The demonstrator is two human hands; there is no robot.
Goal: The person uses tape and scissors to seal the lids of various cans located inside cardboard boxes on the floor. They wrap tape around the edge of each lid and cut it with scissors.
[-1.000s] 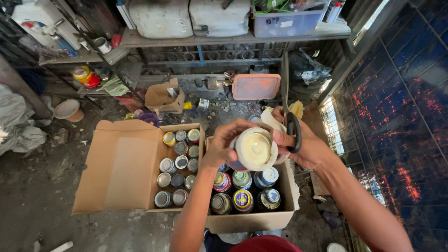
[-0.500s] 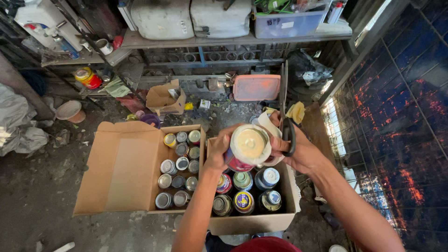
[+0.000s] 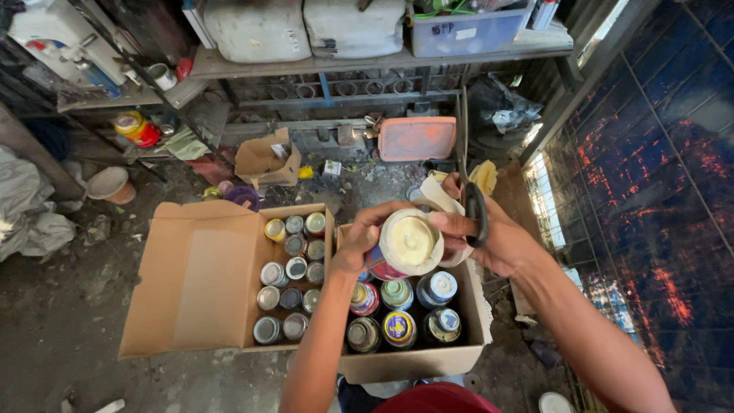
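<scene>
Setting: a cluttered workshop floor seen from above, with a person standing over two open cardboard boxes.
Held thing: a round can with a cream lid (image 3: pixel 410 243), tilted so its lid faces up, held in the air just above the right-hand box (image 3: pixel 413 365).
Left hand (image 3: pixel 365 237): clamped on the can's left side, fingers curled around its rim.
Right hand (image 3: pixel 489 243): wrapped around the can's right side, and also gripping black-handled scissors (image 3: pixel 475 214) whose blade points up and away from the can.
Also at the can: a strip of pale paper or tape (image 3: pixel 436 195) curls from behind it, touching the right hand's fingers.
Right-hand box: packed with upright cans with coloured lids, directly below the held can.
Left-hand box (image 3: pixel 200 283): just left of the held can, with small silver-topped cans (image 3: pixel 289 291) crowded along its right side and a bare cardboard flap on its left.
Beyond the held can: a pink rectangular lid (image 3: pixel 417 139) leans under a metal shelf (image 3: pixel 367 63) that carries pale containers.
Right of the held can: a dark blue tiled wall (image 3: pixel 657 153).
</scene>
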